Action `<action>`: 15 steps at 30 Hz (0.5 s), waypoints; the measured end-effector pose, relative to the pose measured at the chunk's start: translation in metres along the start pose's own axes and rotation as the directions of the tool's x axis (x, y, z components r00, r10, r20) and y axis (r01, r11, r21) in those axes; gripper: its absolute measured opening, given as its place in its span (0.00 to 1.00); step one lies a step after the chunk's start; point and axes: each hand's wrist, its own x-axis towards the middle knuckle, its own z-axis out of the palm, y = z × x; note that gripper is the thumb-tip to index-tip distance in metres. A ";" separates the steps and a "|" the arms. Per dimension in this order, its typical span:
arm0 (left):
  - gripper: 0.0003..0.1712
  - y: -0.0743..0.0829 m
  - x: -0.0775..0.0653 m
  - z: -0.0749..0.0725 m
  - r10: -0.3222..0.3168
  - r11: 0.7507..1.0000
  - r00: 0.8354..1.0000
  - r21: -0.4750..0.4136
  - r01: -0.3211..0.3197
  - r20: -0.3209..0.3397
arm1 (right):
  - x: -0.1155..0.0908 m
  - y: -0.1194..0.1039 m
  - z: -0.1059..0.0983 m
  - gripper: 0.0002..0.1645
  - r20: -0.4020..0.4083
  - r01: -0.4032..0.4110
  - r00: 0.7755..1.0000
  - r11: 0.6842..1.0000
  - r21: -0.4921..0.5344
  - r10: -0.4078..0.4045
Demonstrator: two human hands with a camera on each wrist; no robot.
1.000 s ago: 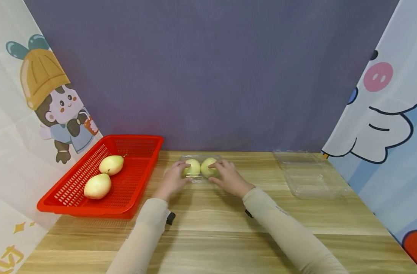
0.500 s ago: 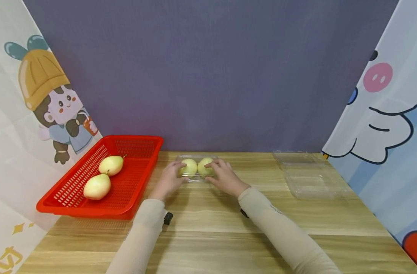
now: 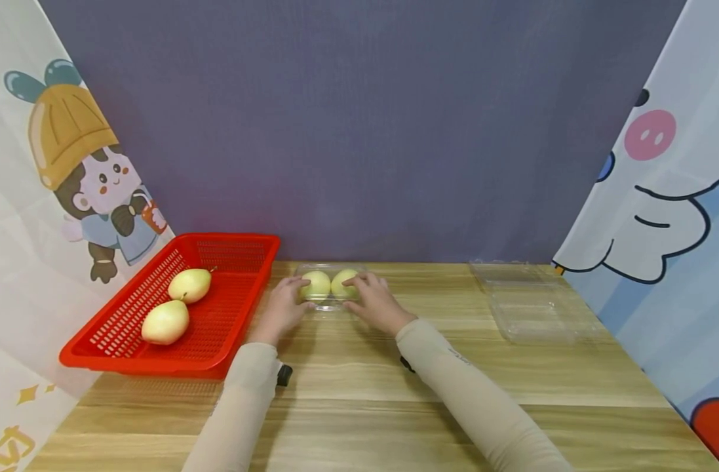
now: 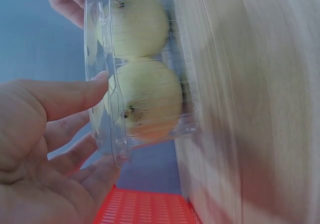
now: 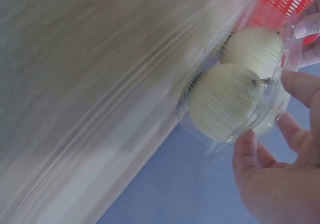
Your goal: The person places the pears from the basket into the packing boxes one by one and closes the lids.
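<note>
Clamshell (image 3: pixel 331 299) sits near table's (image 3: pixel 347 406) back edge (image 3: pixel 421 265), well apart from clear packaging (image 3: pixel 530 314).

Both arms (image 3: pixel 238 400) are slanting inward toward far edge of tabletop (image 3: pixel 335 419), left hand (image 3: pixel 282 307) and right hand (image 3: pixel 375 303) facing each other, gripping between thumb and fingers.

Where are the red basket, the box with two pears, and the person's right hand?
Basket (image 3: pixel 228 308): head view, bare part of its floor.
Pear box (image 4: pixel 116 111): left wrist view, its clear rim.
Right hand (image 3: pixel 378 304): head view, back of the hand.
</note>
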 end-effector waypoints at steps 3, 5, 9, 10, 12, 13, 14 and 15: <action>0.32 -0.003 0.000 0.001 -0.007 1.000 1.000 0.005 0.007 -0.003 | 0.001 -0.001 0.002 0.28 0.007 -0.010 1.000 1.000 -0.004 0.010; 0.32 -0.004 0.001 0.001 -0.010 1.000 1.000 0.003 0.010 -0.003 | 0.002 -0.001 0.003 0.28 0.010 -0.015 1.000 1.000 -0.001 0.015; 0.31 -0.006 0.003 0.001 -0.014 1.000 1.000 0.007 0.014 -0.021 | 0.006 -0.002 0.004 0.29 0.012 -0.019 1.000 1.000 0.001 0.019; 0.31 -0.006 0.003 0.000 -0.017 1.000 1.000 0.008 0.018 -0.025 | 0.008 -0.002 0.004 0.29 0.015 -0.022 1.000 1.000 0.001 0.022; 0.31 -0.008 0.005 0.000 -0.015 1.000 0.999 0.022 0.015 -0.039 | 0.012 -0.003 0.004 0.29 0.021 -0.025 0.999 1.000 -0.003 0.025; 0.31 -0.008 0.006 -0.001 -0.015 0.999 0.999 0.031 0.016 -0.046 | 0.014 -0.004 0.005 0.29 0.020 -0.022 1.000 1.000 -0.004 0.022; 0.31 -0.009 0.007 -0.001 -0.010 0.999 0.999 0.036 0.011 -0.053 | 0.016 -0.005 0.005 0.29 0.022 -0.021 1.000 1.000 -0.004 0.021; 0.31 -0.011 0.008 -0.001 -0.004 0.999 0.998 0.039 0.007 -0.060 | 0.017 -0.005 0.005 0.29 0.022 -0.023 0.999 1.000 -0.002 0.023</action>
